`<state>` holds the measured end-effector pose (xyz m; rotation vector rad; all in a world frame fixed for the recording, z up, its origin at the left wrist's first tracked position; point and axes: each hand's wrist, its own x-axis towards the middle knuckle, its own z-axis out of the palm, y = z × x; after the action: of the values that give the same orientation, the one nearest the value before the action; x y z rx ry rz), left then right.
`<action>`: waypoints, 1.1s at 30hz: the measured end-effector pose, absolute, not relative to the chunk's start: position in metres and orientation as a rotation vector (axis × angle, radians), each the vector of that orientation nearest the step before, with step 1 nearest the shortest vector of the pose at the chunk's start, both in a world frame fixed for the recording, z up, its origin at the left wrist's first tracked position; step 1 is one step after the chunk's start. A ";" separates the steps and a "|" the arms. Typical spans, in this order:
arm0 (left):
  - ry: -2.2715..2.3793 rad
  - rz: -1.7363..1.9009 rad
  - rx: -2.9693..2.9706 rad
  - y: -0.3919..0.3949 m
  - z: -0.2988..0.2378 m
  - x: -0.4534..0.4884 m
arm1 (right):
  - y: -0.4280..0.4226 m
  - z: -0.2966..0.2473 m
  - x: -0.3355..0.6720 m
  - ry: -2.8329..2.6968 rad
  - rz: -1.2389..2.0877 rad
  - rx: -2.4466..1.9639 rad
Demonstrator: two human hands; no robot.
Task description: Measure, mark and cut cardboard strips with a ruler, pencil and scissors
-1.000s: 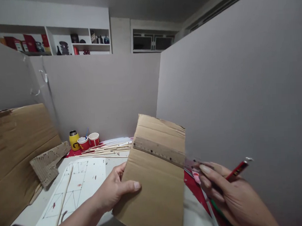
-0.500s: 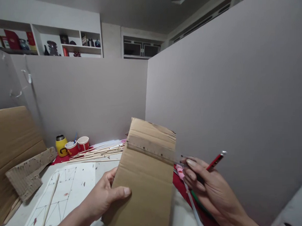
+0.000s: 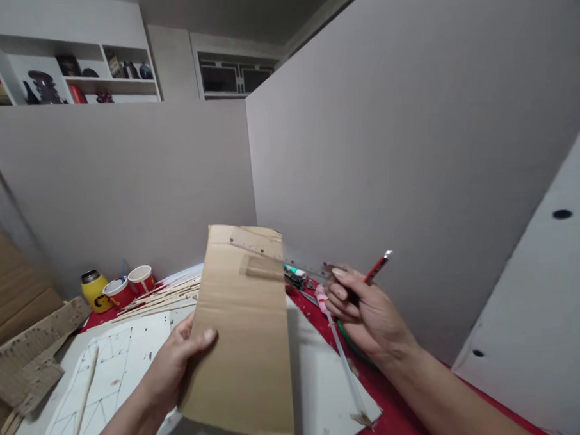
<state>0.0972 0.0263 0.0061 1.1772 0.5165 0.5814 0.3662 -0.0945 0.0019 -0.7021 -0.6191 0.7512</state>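
My left hand [image 3: 174,363] grips the left edge of a brown cardboard sheet [image 3: 242,335], holding it raised above the table, thumb on its front face. A clear plastic ruler [image 3: 272,255] lies across the sheet's top part. My right hand [image 3: 364,307] pinches the ruler's right end and also holds a red pencil [image 3: 377,267] between its fingers, pointing up to the right.
A white sheet with drawn lines [image 3: 109,373] and a thin stick lie at left. Wooden sticks [image 3: 159,294], two red cups [image 3: 129,285] and a yellow bottle [image 3: 94,290] stand at the back. Torn cardboard [image 3: 27,357] sits at far left. Grey partition walls enclose the red-covered table [image 3: 403,392].
The view has swung right. The cardboard has turned so its face looks narrower, and the ruler now sits higher on it, angled across the top; both hands keep their grips.
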 end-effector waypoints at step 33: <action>0.675 -0.113 2.734 0.095 0.006 0.114 | -0.105 0.013 0.356 -0.649 1.024 -0.802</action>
<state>0.1142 0.0949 0.0060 2.7341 0.6750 -0.1134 0.3556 -0.1054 0.0130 -0.8024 -0.6489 1.0242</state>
